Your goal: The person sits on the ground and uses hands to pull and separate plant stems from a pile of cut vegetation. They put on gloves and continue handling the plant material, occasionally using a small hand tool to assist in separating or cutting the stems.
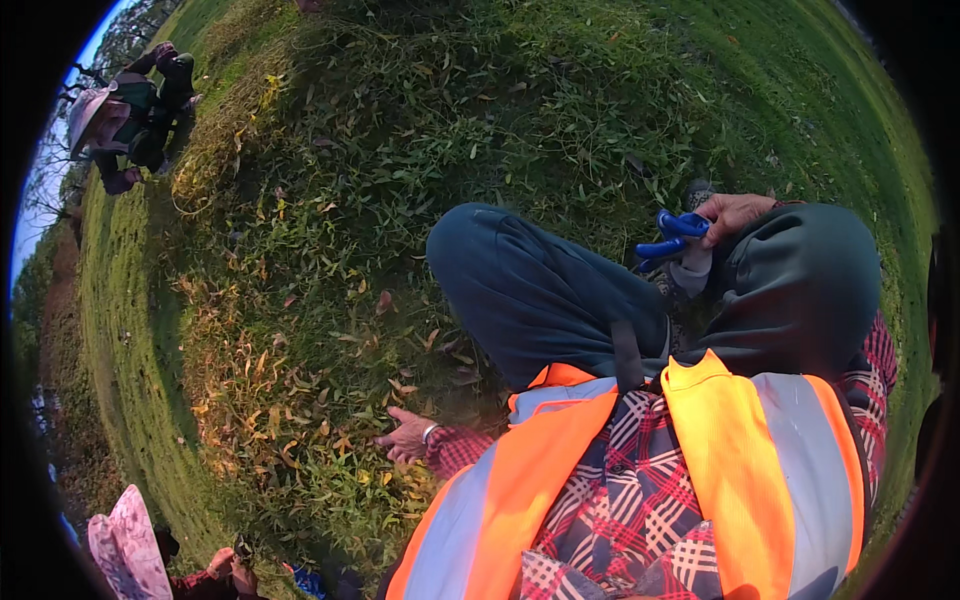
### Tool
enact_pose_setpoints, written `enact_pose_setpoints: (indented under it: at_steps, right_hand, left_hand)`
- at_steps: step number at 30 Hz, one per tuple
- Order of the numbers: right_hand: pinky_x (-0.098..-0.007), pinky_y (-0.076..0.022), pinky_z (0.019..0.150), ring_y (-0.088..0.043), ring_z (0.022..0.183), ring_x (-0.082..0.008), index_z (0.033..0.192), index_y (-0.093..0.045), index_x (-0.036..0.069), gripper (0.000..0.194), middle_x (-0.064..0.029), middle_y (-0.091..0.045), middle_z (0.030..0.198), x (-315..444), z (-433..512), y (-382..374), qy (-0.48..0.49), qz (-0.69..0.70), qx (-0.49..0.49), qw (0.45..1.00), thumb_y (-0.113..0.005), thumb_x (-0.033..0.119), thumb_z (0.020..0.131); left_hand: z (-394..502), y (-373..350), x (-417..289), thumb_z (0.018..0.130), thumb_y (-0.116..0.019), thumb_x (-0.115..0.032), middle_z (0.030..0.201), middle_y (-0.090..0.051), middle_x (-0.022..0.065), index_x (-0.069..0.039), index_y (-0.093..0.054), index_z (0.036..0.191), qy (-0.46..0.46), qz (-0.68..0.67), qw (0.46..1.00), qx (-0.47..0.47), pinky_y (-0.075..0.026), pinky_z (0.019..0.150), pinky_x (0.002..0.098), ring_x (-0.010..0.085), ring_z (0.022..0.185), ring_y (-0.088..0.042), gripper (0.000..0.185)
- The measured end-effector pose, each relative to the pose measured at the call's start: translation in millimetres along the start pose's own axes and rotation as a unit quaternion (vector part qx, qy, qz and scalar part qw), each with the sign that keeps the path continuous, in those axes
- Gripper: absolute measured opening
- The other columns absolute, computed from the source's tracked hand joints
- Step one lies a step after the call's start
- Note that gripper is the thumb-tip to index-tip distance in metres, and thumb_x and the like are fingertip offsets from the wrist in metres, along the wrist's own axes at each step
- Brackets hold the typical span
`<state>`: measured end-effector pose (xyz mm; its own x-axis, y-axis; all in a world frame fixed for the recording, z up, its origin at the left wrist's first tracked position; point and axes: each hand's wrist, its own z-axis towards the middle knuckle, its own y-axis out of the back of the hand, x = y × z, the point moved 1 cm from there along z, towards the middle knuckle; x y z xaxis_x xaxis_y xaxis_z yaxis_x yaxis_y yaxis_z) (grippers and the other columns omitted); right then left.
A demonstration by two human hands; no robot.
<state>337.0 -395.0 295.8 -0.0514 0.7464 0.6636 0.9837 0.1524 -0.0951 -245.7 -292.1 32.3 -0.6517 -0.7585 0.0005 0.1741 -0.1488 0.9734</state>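
My right hand [733, 217] grips a blue rubber-coated work glove [679, 236] between my knees; its blue fingers hang to the left and its pale cuff hangs below. My left hand [409, 436], bare with a band at the wrist, reaches low over leafy weeds [315, 431] on my left. Its thumb is apart from the fingers and no object shows in it. Some fingertips meet the leaves, and whether they touch them I cannot tell. Dark green trousers [540, 292] cover my bent legs, and a patterned shoe [699, 193] shows beyond the glove.
Tangled green and yellowing plants [420, 150] spread ahead and left, with mown grass [817, 112] around them. A person in a wide-brimmed hat [94, 112] crouches at upper left. Another person in a pink hat [127, 536] is close at lower left, beside a blue object [307, 581].
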Motion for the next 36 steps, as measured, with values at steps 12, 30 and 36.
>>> enact_pose_setpoints:
  at_steps: [12, 30, 36]
  right_hand:
    - [-0.0359, -0.0466, 0.091, -0.059, 0.103, -0.0208, 0.114, -0.057, 0.000, 0.034, -0.0112, -0.063, 0.106, 111.6, 84.0, -25.2, 0.091, -0.011, 0.139, 0.986, -0.054, -0.003, 0.081]
    - [-0.0356, -0.0417, 0.097, -0.058, 0.105, -0.0204, 0.112, -0.058, -0.002, 0.036, -0.0095, -0.063, 0.107, 133.2, 98.4, -12.7, 0.101, 0.009, 0.179, 0.979, -0.056, -0.004, 0.077]
    - [-0.0348, -0.0425, 0.097, -0.058, 0.104, -0.0181, 0.113, -0.058, 0.001, 0.037, -0.0075, -0.063, 0.107, 140.2, 104.3, -23.2, 0.093, -0.079, 0.157, 0.980, -0.060, -0.006, 0.076]
  left_hand:
    - [6.4, 1.7, 1.0, 0.074, -0.052, -0.068, 0.113, -0.041, 0.0280, -0.009, -0.036, 0.127, 0.114, -0.011, 0.993, -0.009, -0.032, 0.078, 0.0540, 0.0411, 0.098, -0.044, 0.081]
    - [27.6, 46.6, 17.7, 0.072, -0.061, -0.058, 0.124, -0.038, 0.0236, -0.009, -0.035, 0.134, 0.111, -0.086, 0.970, 0.200, -0.034, 0.092, 0.0523, 0.0397, 0.115, -0.039, 0.083]
    - [60.9, 46.9, 54.0, 0.067, -0.076, -0.041, 0.125, -0.048, 0.0237, -0.002, -0.034, 0.131, 0.029, -0.092, 0.951, 0.293, -0.041, 0.094, 0.0421, 0.0373, 0.113, -0.049, 0.085]
